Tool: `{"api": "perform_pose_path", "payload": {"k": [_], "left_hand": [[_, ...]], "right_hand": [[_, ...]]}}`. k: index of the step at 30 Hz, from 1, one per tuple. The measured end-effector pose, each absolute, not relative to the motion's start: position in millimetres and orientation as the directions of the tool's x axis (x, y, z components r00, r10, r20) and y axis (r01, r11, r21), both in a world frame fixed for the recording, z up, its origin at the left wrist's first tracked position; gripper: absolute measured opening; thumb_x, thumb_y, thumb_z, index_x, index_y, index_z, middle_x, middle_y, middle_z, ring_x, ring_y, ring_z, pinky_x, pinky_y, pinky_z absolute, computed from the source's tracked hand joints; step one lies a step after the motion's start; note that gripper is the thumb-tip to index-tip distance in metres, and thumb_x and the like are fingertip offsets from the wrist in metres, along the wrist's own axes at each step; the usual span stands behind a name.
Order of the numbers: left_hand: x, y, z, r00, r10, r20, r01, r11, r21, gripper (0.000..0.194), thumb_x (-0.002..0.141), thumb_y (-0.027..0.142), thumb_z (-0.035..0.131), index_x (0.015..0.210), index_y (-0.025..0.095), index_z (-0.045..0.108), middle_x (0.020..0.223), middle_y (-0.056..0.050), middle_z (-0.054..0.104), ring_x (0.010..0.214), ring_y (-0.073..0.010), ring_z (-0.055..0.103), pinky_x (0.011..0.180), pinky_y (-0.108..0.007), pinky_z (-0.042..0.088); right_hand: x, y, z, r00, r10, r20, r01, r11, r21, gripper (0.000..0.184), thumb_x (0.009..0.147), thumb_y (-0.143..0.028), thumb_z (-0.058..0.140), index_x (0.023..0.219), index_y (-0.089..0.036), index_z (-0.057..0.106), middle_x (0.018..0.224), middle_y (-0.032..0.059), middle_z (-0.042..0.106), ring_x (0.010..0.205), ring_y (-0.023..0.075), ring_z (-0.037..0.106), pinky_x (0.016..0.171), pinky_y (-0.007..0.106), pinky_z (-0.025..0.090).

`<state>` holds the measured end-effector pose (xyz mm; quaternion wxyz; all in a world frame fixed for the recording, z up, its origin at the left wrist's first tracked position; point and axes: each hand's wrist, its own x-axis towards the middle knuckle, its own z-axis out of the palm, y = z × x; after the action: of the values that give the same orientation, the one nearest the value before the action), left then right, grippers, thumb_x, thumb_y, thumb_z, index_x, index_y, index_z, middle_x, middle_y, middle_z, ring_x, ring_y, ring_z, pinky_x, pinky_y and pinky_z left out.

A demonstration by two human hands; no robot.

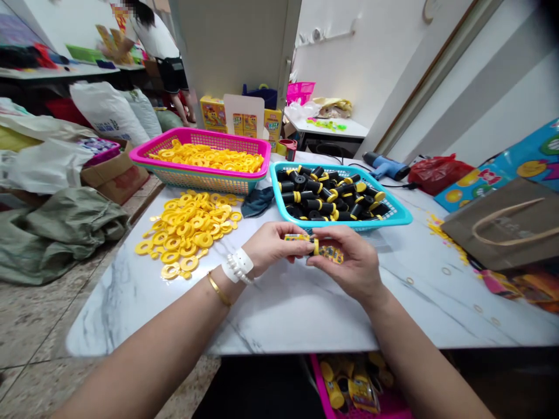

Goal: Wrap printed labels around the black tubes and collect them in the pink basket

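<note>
Over the middle of the marble-patterned table (262, 326), my two hands meet around a small cylinder with a yellow end (315, 247) and a colourful printed wrap or label (332, 254). My left hand (277, 247) pinches its left side, thumb along the top. Curled around the right side are the fingers of my right hand (351, 259). Fingers cover much of the piece, so its full shape is hidden. Just beyond, a turquoise basket (276, 189) holds many black cylinders with yellow ends (321, 205). Left of my hands lies a pile of yellow rings with tabs (187, 224).
A pink basket (144, 152) of yellow parts stands at the back left, near a dark cloth (257, 202). Behind the turquoise basket lies a blue heat gun (386, 166). A paper bag (502, 227) stands right. Below the edge is a pink bin (321, 387). A person (159, 43) stands far left.
</note>
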<state>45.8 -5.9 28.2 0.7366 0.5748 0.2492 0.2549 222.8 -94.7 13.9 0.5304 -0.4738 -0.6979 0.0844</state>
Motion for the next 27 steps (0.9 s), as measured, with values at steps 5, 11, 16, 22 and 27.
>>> {"api": "perform_pose_path", "payload": {"k": [5, 11, 16, 22, 27], "left_hand": [[48.1, -7.1, 22.0, 0.778, 0.623, -0.077, -0.133, 0.284, 0.949, 0.042, 0.069, 0.044, 0.085, 0.092, 0.011, 0.071, 0.07, -0.004, 0.066, 0.058, -0.0103, 0.059, 0.056, -0.021, 0.046], [40.2, 1.5, 30.6, 0.802, 0.553, -0.226, 0.021, 0.352, 0.936, 0.057, 0.068, 0.063, 0.079, 0.088, 0.011, 0.069, 0.074, -0.008, 0.067, 0.051, -0.0115, 0.061, 0.045, -0.019, 0.042], [43.6, 0.4, 25.7, 0.777, 0.608, -0.163, -0.06, 0.329, 0.942, 0.046, 0.064, 0.048, 0.088, 0.081, 0.01, 0.069, 0.07, -0.005, 0.065, 0.055, -0.0092, 0.059, 0.049, -0.019, 0.042], [45.0, -1.2, 20.9, 0.791, 0.595, -0.142, -0.077, 0.328, 0.941, 0.044, 0.064, 0.039, 0.089, 0.091, 0.01, 0.07, 0.067, -0.002, 0.064, 0.055, -0.0083, 0.056, 0.052, -0.02, 0.039], [45.4, -4.0, 22.4, 0.797, 0.595, -0.104, -0.135, 0.343, 0.93, 0.037, 0.066, 0.033, 0.088, 0.088, 0.011, 0.07, 0.071, -0.002, 0.065, 0.055, -0.0072, 0.054, 0.053, -0.02, 0.038]], "right_hand": [[213.7, -92.3, 14.2, 0.021, 0.709, 0.705, 0.664, 0.517, -0.54, 0.029, 0.075, -0.024, 0.083, 0.101, -0.027, 0.071, 0.091, 0.0029, 0.071, 0.074, 0.0171, 0.064, 0.055, 0.03, 0.054], [221.3, -93.4, 12.1, 0.115, 0.757, 0.643, 0.569, 0.481, -0.668, 0.026, 0.079, -0.023, 0.079, 0.105, -0.026, 0.073, 0.11, 0.0063, 0.063, 0.078, 0.016, 0.066, 0.055, 0.028, 0.061], [226.5, -95.1, 8.3, 0.132, 0.811, 0.569, 0.481, 0.45, -0.752, 0.026, 0.082, -0.02, 0.075, 0.108, -0.026, 0.072, 0.106, 0.0059, 0.067, 0.085, 0.0186, 0.07, 0.066, 0.032, 0.065], [226.5, -95.9, 10.3, 0.1, 0.861, 0.498, 0.435, 0.413, -0.8, 0.027, 0.081, -0.022, 0.077, 0.107, -0.024, 0.07, 0.101, 0.0052, 0.067, 0.087, 0.0195, 0.071, 0.078, 0.037, 0.067], [228.5, -98.3, 12.9, 0.043, 0.815, 0.578, 0.547, 0.465, -0.696, 0.031, 0.077, -0.02, 0.08, 0.108, -0.027, 0.075, 0.101, 0.0052, 0.07, 0.09, 0.0202, 0.07, 0.073, 0.034, 0.066]]}}
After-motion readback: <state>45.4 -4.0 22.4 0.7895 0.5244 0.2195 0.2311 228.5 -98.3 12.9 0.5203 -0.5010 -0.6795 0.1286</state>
